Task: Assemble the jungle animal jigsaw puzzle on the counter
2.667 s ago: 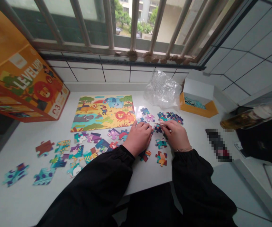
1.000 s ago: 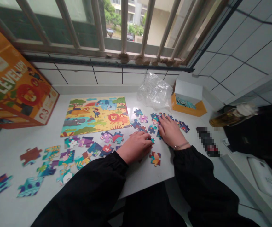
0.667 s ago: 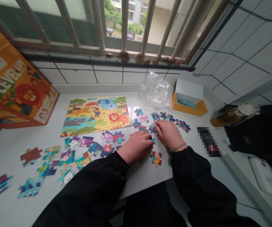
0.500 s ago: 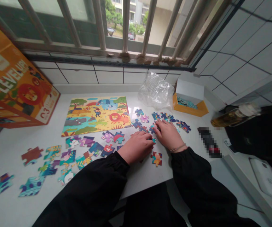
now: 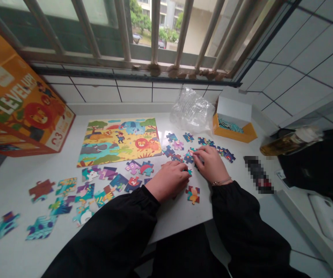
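My left hand [image 5: 170,178] rests low over the white table with its fingers curled together. A teal puzzle piece [image 5: 190,172] shows at its fingertips; whatever lies under the palm is hidden. To its right, my right hand [image 5: 210,164] has thumb and forefinger at the edge of a dark blue and teal puzzle piece [image 5: 188,156], pinching it. Beyond the hands lie a purple-pink piece [image 5: 178,145] and several dark blue pieces [image 5: 188,137]. Closer to me is a piece with an orange figure [image 5: 193,195]. More loose pieces [image 5: 87,192] spread over the left side.
A printed animal picture sheet [image 5: 120,141] lies at the back. An orange "LEVEL UP!" box [image 5: 36,112] stands at left. Crumpled clear plastic [image 5: 192,110] and an open yellow box [image 5: 235,133] holding pieces sit behind. At right are a bottle [image 5: 289,142] and a blurred-out object [image 5: 259,175].
My right hand's fingers have shifted slightly, showing more of the piece at their tips. One dark blue piece behind it now lies farther back, apart from its neighbours. My left hand stays put.
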